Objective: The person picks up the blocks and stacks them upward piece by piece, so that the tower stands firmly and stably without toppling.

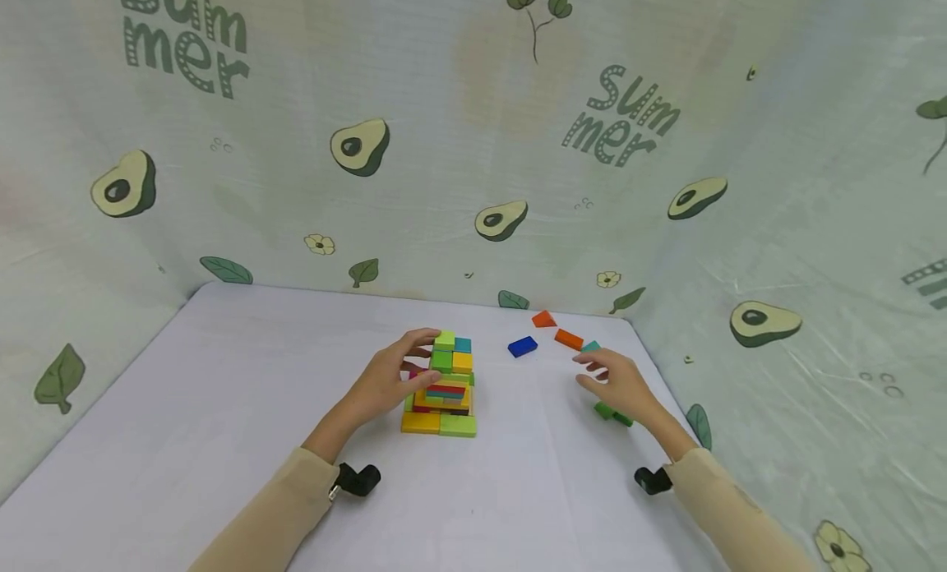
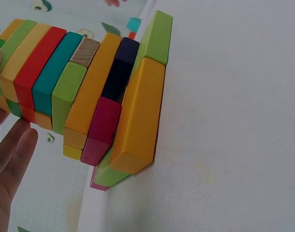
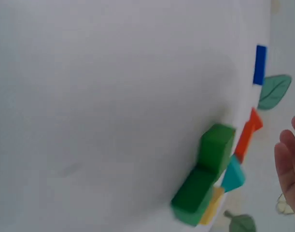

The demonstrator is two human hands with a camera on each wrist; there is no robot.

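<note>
A tower of flat coloured wooden blocks (image 1: 447, 380) stands on the table, with a yellow and a lime block at its base and small green, lime, teal and yellow blocks at the top. Beside its upper left side is my left hand (image 1: 386, 378), its fingers and thumb extended around the stack near the top. In the left wrist view the tower (image 2: 89, 92) appears sideways, and fingers lie close along it. To the right, my right hand (image 1: 625, 385) hovers with loosely bent fingers, holding nothing. Below it lie two green blocks (image 3: 216, 147), touching each other.
Towards the back right lie a blue block (image 1: 522, 347), an orange block (image 1: 569, 339), a red-orange triangular block (image 1: 543, 319) and a teal block (image 3: 233, 175). A yellow block (image 3: 213, 205) is beside the green ones in the right wrist view. Patterned cloth (image 1: 414, 251) surrounds the white table.
</note>
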